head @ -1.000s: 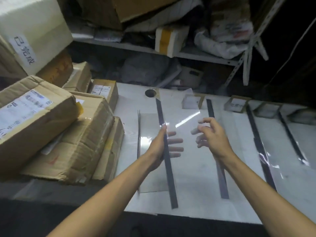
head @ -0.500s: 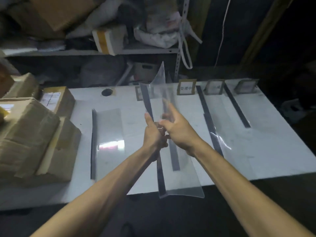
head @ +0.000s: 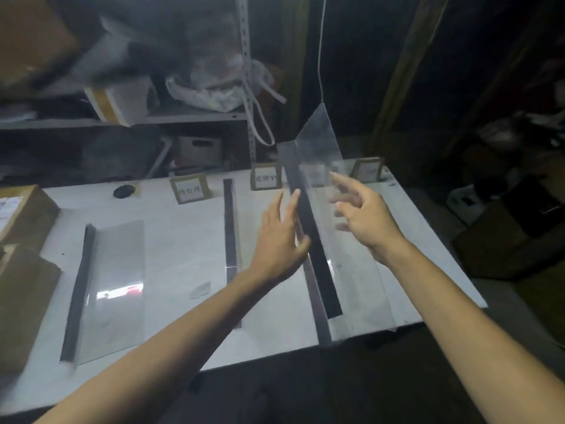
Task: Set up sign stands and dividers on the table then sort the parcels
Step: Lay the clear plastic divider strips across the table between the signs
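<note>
I hold a clear plastic divider (head: 351,270) with a black strip (head: 315,249) tilted up over the right part of the white table (head: 183,301). My left hand (head: 281,237) pinches the strip between thumb and straight fingers. My right hand (head: 363,215) has its fingers spread against the clear sheet on the right side. A second divider (head: 113,286) lies flat at the table's left. Three framed sign stands (head: 191,188) (head: 265,179) (head: 367,169) stand along the far edge. Cardboard parcels (head: 21,301) are stacked at the left.
A black strip (head: 230,224) lies on the table between the first two signs. A round cable hole (head: 123,191) is at the back left. A metal shelf (head: 195,117) with a box and bags stands behind the table. Dark floor clutter lies to the right.
The view has swung right. Both hands have carried the divider rightward over the table. My right hand has let go its grip and spread its fingers.
</note>
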{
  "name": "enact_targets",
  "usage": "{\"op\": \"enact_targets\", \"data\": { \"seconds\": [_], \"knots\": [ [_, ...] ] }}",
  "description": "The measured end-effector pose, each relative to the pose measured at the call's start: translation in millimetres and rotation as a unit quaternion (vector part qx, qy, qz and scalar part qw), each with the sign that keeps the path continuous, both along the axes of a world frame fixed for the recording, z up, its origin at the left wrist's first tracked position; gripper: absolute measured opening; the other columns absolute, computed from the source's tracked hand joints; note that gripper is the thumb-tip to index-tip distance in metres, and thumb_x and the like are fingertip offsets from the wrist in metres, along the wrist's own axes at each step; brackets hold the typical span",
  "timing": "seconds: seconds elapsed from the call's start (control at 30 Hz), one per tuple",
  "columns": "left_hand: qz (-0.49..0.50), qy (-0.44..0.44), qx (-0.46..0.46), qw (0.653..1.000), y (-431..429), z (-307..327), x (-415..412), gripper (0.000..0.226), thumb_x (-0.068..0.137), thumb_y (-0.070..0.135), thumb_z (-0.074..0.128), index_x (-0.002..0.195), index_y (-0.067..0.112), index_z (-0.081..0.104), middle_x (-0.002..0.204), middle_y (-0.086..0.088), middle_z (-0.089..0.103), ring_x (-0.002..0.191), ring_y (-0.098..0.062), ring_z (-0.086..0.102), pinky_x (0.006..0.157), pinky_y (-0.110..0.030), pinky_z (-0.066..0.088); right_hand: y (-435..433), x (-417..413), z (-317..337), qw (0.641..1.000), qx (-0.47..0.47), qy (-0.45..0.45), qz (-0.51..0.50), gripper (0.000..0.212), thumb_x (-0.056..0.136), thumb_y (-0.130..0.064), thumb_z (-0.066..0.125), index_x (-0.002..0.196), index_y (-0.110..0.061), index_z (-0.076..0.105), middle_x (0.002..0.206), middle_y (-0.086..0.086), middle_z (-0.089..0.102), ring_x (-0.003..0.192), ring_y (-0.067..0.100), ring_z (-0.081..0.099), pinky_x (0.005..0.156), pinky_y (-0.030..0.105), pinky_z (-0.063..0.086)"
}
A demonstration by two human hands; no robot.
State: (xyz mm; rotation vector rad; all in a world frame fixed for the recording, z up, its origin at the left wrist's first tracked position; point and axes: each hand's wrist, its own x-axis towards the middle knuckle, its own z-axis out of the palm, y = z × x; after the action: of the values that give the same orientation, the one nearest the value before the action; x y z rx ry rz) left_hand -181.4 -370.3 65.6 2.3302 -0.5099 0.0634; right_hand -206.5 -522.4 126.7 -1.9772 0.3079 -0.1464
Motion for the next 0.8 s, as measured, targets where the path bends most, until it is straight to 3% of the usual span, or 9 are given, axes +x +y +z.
{"op": "enact_targets", "data": {
  "seconds": [0.07,0.2,0.37,0.63,0.73,0.8],
  "knots": [
    [-0.056,-0.025,0.105,0.993,-29,-4,7,0.078,0.094,0.036,0.056,0.156,0.029,0.008,0.164,-0.005,-0.001,0.15,-0.027,-0.002,0.122,-0.048,0.005,-26,4,-2,0.998,-0.045,0.013,-0.031,0.05,0.102,-0.009,0.048,0.144,-0.036,0.046,0.128,-0.007,0.057,0.096,0.007,0.058,0.062,0.015,0.051],
    [-0.151,0.008,0.187,0.971,-89,-16,21,0.074,0.096,0.043,0.048,0.156,0.024,0.009,0.163,-0.007,0.011,0.15,-0.031,0.0,0.121,-0.05,-0.003,-67,14,-13,0.984,-0.16,0.043,-0.067,0.047,0.097,-0.006,0.053,0.14,-0.027,0.052,0.126,0.004,0.058,0.103,0.02,0.059,0.075,0.034,0.056],
    [-0.184,0.068,0.221,0.955,-139,-41,38,0.074,0.097,0.035,0.047,0.157,0.022,0.006,0.162,-0.006,0.015,0.15,-0.032,0.003,0.12,-0.05,-0.005,-104,27,-37,0.955,-0.271,0.117,-0.043,0.043,0.097,-0.007,0.052,0.139,-0.018,0.048,0.133,0.008,0.043,0.088,0.018,0.053,0.057,0.018,0.039],
    [-0.177,0.097,0.289,0.936,-191,-77,67,0.074,0.099,0.036,0.044,0.157,0.023,0.001,0.162,-0.008,0.013,0.149,-0.034,0.003,0.12,-0.053,-0.003,-154,59,-74,0.932,-0.319,0.171,-0.029,0.021,0.097,-0.018,0.058,0.117,-0.013,0.054,0.122,0.01,0.043,0.075,0.018,0.053,0.051,0.018,0.036],
    [-0.154,0.111,0.308,0.932,-207,-91,73,0.074,0.1,0.038,0.044,0.156,0.025,-0.003,0.164,-0.009,0.007,0.15,-0.034,0.0,0.12,-0.054,-0.004,-169,67,-86,0.922,-0.351,0.163,-0.01,0.017,0.097,-0.026,0.059,0.108,-0.014,0.058,0.118,0.009,0.044,0.079,0.02,0.055,0.059,0.025,0.043],
    [-0.144,0.124,0.317,0.929,-216,-100,75,0.074,0.1,0.037,0.043,0.156,0.024,-0.004,0.164,-0.009,0.007,0.15,-0.033,0.0,0.12,-0.054,-0.004,-181,70,-96,0.912,-0.386,0.141,0.001,0.019,0.096,-0.03,0.06,0.106,-0.015,0.062,0.119,0.007,0.045,0.092,0.02,0.053,0.069,0.027,0.047]
  ]
}}
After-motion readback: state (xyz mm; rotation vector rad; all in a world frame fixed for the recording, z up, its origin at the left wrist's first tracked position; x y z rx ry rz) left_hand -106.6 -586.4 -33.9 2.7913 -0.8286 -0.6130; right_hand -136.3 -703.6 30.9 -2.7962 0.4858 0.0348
